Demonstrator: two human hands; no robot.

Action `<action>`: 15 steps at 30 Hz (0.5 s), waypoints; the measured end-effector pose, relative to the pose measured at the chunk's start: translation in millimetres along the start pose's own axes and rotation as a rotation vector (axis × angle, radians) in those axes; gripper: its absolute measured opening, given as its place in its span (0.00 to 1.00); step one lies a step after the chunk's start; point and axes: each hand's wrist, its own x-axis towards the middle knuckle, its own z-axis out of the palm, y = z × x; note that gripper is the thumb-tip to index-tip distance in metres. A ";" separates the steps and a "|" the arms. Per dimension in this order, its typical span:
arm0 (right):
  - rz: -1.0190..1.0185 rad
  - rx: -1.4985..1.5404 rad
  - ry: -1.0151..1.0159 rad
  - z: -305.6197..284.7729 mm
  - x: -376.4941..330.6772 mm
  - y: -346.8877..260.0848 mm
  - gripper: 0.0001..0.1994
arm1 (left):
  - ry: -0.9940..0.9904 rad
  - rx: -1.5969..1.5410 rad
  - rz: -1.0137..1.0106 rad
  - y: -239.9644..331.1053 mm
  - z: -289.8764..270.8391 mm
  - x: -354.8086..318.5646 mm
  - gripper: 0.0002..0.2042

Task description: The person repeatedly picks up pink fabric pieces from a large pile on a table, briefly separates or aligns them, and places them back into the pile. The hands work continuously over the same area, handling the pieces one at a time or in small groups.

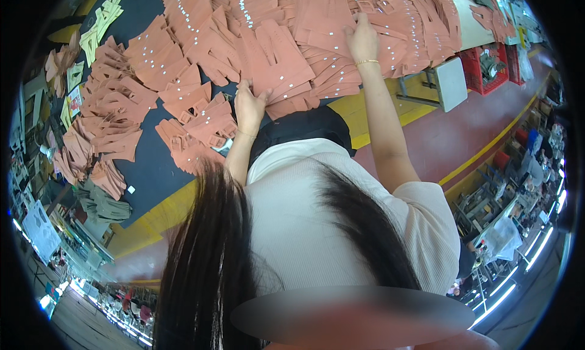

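Salmon-coloured flat cut pieces with slots and small white stickers lie in overlapping rows on a dark table. My left hand is closed on the lower left corner of a small stack of these cut pieces, with its thumb on top. Farther out and to the right, my right hand pinches the edge of another cut piece. Its fingertips are partly hidden among the layers. A thin bracelet circles each wrist.
Pale green pieces lie at the far left, and a dark green bundle at the near left. A grey stool stands right of the table, beside a red crate. Dark seating shows at my lap.
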 end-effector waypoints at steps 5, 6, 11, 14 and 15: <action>-0.093 -0.020 0.044 0.7 -3.5 -3.1 0.16 | -0.193 -0.188 -0.125 -13.2 -4.4 16.4 0.14; -0.081 0.054 0.051 2.8 -2.2 -2.5 0.16 | -0.224 -0.250 -0.136 -15.2 -4.2 19.4 0.13; -0.108 0.187 0.044 8.8 10.9 5.9 0.17 | -0.093 -0.362 -0.031 -18.1 0.1 39.4 0.11; -0.089 0.055 -0.041 6.2 12.7 8.7 0.18 | -0.113 -0.286 -0.024 -19.2 -3.4 50.5 0.11; -0.072 0.066 -0.052 5.6 12.7 8.5 0.17 | -0.131 -0.245 -0.015 -19.7 -4.9 52.5 0.11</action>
